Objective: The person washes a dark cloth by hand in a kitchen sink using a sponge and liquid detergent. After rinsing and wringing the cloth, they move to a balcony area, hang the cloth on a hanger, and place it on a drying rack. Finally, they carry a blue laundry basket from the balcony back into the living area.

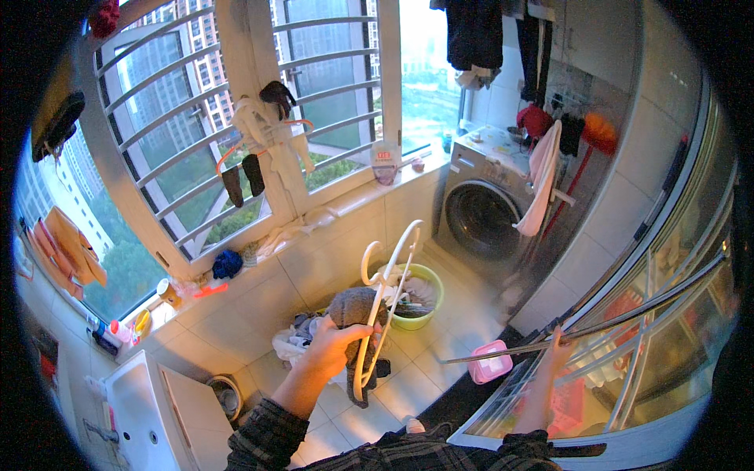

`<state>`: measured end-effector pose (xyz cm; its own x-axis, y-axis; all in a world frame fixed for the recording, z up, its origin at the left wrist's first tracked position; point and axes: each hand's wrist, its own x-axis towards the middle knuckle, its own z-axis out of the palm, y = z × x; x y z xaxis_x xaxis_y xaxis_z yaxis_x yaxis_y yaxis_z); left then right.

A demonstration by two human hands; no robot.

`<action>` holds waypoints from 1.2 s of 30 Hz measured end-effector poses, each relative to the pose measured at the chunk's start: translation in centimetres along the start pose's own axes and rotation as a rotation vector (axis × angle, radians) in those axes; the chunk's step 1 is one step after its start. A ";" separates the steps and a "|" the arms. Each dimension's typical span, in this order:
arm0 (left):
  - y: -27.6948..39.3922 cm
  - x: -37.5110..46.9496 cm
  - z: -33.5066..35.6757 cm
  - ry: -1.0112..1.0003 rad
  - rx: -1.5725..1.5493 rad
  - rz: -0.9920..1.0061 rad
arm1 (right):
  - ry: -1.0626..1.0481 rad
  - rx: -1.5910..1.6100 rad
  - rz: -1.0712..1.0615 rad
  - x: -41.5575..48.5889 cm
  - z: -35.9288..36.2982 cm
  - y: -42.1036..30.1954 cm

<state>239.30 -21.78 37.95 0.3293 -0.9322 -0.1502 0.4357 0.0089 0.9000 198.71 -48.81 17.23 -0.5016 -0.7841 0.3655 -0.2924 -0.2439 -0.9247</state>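
My left hand (336,344) grips a white plastic clothes hanger (371,329) together with a bunched grey knit cloth (353,306). The cloth hangs down behind the hanger's lower end, and the hanger's hook points up. On the right, my right hand (554,359) is closed around a long thin metal pole (624,327), beside the glass sliding door. Its near end reaches left, over a pink plastic box (490,361). Beyond my left hand, a green basin (433,294) holds clothes, and a white bag of laundry (288,347) lies on the floor.
A front-loading washing machine (483,212) stands at the far right under hanging dark clothes (474,35). Socks hang on an orange-rimmed hanger (303,123) at the barred window. The windowsill carries small items. A white sink (132,394) is at left, beside a round metal bowl (225,394).
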 end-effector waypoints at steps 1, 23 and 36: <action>-0.1 -0.1 0.1 0.004 -0.028 0.007 | -0.013 0.020 -0.024 -0.9 0.0 0.3; 0.6 -5.2 -0.8 -0.251 0.488 -0.140 | -1.366 0.122 -0.797 -14.7 8.5 -28.0; 3.2 -5.0 -6.2 -0.073 1.359 -0.336 | -1.626 0.209 -0.122 -14.7 5.8 -21.6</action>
<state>244.23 -14.88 39.01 0.3105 -0.8369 -0.4508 -0.6711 -0.5289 0.5195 217.14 -35.37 31.18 0.8838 -0.4627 0.0687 -0.0874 -0.3077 -0.9475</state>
